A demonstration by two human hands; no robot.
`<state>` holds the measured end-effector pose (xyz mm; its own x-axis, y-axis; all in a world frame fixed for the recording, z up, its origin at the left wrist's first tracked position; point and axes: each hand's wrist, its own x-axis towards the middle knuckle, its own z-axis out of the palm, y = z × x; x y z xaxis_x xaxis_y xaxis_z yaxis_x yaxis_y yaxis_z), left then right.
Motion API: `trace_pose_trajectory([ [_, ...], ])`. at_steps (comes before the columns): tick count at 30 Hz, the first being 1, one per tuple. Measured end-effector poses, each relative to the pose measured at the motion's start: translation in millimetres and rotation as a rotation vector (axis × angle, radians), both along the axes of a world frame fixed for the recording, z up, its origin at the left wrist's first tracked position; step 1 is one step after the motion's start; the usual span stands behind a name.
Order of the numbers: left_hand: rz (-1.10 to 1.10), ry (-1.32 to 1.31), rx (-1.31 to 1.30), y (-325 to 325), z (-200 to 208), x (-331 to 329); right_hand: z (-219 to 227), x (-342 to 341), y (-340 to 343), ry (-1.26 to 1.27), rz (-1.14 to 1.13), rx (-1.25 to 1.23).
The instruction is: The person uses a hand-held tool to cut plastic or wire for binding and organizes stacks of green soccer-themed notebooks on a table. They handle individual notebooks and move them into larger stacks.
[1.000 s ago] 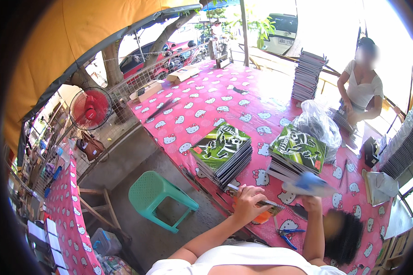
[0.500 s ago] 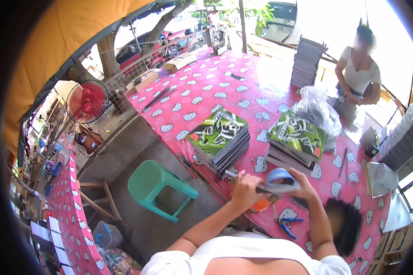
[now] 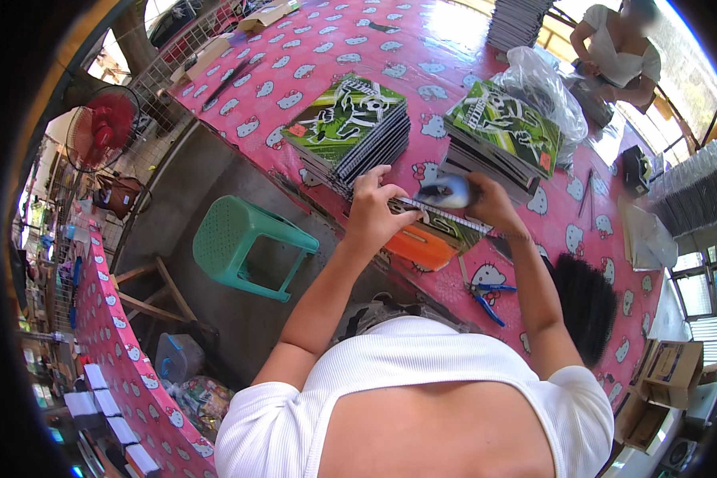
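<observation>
A spiral notebook (image 3: 456, 229) with a green and black cover is at the table's near edge, its white coil facing up. My left hand (image 3: 372, 209) has thumb and forefinger curled around the left end of its spine. In my right hand (image 3: 494, 203) is a round blue-and-white roll (image 3: 448, 191), smeared by motion, just above the coil. Under the notebook lies something flat and orange (image 3: 418, 248). Behind my hands stand a left stack of green-covered spiral notebooks (image 3: 346, 119) and a right stack (image 3: 506, 127).
Blue-handled pliers (image 3: 487, 301) and a black bristly bundle (image 3: 585, 307) lie on the pink table (image 3: 311, 52). A clear plastic bag (image 3: 538, 92) sits behind the right stack. Another person (image 3: 617, 56) works at far right. A green stool (image 3: 243, 243) stands to the left.
The view has tilted down, so the table appears higher. The notebook's coil now faces up, with the orange thing more exposed below. The blue-and-white roll has moved left over the coil.
</observation>
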<state>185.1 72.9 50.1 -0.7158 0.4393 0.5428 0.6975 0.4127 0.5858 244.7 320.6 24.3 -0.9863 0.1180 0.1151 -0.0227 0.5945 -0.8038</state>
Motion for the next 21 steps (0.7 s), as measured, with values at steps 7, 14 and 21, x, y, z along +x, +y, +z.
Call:
trace_pose_trajectory([
  [7,0.016,-0.075,0.119,-18.0,-18.8,-14.1,-3.4,-21.8,-16.5,-0.042,0.217,-0.614],
  [14,0.040,-0.520,0.384,-24.8,-21.5,-11.1,4.6,-43.6,-33.2,-0.064,0.211,-0.344],
  [21,-0.044,-0.692,0.602,-30.3,-41.8,-16.5,-2.4,-50.2,-33.5,-0.057,0.361,-0.865],
])
